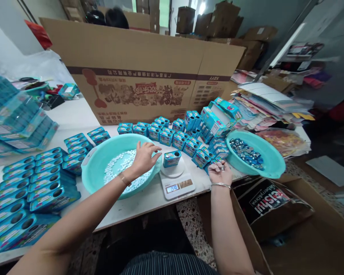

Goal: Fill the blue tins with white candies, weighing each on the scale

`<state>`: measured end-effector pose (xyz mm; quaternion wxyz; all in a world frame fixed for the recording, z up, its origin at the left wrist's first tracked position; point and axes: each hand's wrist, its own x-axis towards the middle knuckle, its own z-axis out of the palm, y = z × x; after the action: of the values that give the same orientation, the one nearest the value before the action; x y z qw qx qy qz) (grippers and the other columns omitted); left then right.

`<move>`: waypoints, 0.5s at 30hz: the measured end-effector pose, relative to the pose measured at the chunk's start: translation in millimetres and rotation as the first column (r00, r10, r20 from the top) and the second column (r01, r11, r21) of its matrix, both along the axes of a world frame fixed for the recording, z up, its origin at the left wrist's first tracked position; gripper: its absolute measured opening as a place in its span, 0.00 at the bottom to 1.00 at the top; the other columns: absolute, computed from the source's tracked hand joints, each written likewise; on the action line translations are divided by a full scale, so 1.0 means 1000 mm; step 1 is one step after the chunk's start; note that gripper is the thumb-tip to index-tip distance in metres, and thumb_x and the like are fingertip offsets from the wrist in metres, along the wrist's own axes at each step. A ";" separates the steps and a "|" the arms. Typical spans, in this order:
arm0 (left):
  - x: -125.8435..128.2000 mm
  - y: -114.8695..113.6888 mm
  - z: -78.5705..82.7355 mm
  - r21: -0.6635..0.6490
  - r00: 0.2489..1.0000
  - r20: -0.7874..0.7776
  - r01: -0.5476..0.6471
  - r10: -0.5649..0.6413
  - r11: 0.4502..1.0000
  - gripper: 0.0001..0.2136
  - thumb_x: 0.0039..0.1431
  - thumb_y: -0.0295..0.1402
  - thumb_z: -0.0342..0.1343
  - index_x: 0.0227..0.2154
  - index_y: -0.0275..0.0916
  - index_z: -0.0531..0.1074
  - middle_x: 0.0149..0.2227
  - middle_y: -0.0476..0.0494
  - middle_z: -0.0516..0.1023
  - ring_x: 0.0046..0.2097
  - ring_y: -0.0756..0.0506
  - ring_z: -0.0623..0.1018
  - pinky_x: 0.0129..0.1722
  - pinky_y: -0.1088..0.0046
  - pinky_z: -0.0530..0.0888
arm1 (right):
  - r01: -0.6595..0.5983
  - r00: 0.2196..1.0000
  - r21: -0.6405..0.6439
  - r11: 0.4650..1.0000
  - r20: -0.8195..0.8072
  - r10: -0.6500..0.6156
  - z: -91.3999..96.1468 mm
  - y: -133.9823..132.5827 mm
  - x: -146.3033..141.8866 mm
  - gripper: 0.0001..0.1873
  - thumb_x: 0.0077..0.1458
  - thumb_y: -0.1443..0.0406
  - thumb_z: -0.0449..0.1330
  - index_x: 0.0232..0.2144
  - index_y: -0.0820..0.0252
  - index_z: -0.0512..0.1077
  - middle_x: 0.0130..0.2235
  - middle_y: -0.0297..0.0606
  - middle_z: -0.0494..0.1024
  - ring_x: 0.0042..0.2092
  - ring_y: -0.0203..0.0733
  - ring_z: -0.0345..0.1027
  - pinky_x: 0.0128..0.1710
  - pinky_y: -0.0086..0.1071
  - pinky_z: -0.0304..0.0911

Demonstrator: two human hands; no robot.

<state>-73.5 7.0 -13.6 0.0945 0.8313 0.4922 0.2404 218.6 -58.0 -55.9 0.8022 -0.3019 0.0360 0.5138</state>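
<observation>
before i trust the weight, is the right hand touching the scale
Apart. The head view shows bare white tabletop between the right hand and the scale.

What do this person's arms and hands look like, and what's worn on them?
No gloves or sleeves show on either arm. The left hand has a slim, seemingly gold-toned bracelet at its wrist; the right hand has a silver bangle.

Worn: slim band (123,178) at left wrist (129,172); rounded silver-coloured bangle (221,185) at right wrist (221,180); dark top (166,264), fine pale stripes; dark legwear (143,240)
</observation>
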 end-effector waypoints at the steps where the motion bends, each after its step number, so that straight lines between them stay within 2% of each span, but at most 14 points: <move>1: 0.004 0.001 0.000 0.001 1.000 -0.020 0.021 -0.021 1.000 0.10 0.60 0.36 0.51 0.40 0.42 0.76 0.40 0.43 0.77 0.47 0.40 0.72 0.58 0.44 0.51 | -0.010 1.000 0.007 1.000 0.008 0.010 0.000 0.001 -0.003 0.12 0.59 0.67 0.47 0.23 0.58 0.59 0.14 0.21 0.57 0.13 0.26 0.47 0.15 0.20 0.54; 3: 0.012 0.003 0.000 -0.005 0.997 -0.055 0.058 -0.058 0.998 0.10 0.60 0.35 0.51 0.38 0.43 0.76 0.38 0.43 0.77 0.47 0.40 0.72 0.59 0.42 0.49 | -0.023 1.000 0.011 1.000 0.013 0.023 0.000 0.005 -0.009 0.11 0.58 0.67 0.49 0.23 0.58 0.59 0.14 0.21 0.56 0.13 0.25 0.47 0.15 0.19 0.53; 8: 0.030 0.006 0.002 -0.029 0.975 -0.189 0.117 -0.120 0.993 0.07 0.59 0.32 0.52 0.32 0.42 0.76 0.34 0.44 0.77 0.46 0.39 0.71 0.59 0.38 0.46 | -0.024 0.999 -0.035 0.999 -0.037 0.023 0.001 0.007 -0.014 0.13 0.60 0.66 0.46 0.23 0.58 0.60 0.14 0.22 0.57 0.13 0.25 0.47 0.15 0.20 0.53; 12: 0.038 0.007 0.000 -0.017 0.957 -0.249 0.148 -0.148 0.989 0.09 0.60 0.30 0.49 0.29 0.41 0.75 0.33 0.43 0.76 0.45 0.39 0.71 0.59 0.38 0.46 | -0.030 1.000 -0.004 1.000 0.003 0.030 -0.006 0.003 -0.007 0.10 0.57 0.65 0.53 0.23 0.58 0.60 0.15 0.20 0.57 0.13 0.25 0.48 0.16 0.20 0.54; 15: 0.048 0.010 -0.002 0.025 0.956 -0.252 0.164 -0.153 0.986 0.11 0.61 0.30 0.47 0.29 0.41 0.75 0.33 0.42 0.76 0.44 0.39 0.71 0.60 0.39 0.45 | -0.046 0.997 0.013 0.999 0.063 0.045 -0.011 0.002 -0.005 0.10 0.56 0.65 0.54 0.24 0.58 0.59 0.15 0.20 0.57 0.14 0.25 0.48 0.16 0.20 0.54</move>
<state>-25.1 17.1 -15.9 0.0321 0.8936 0.4263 0.1370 213.1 -56.0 -67.3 0.7932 -0.3129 0.0004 0.5225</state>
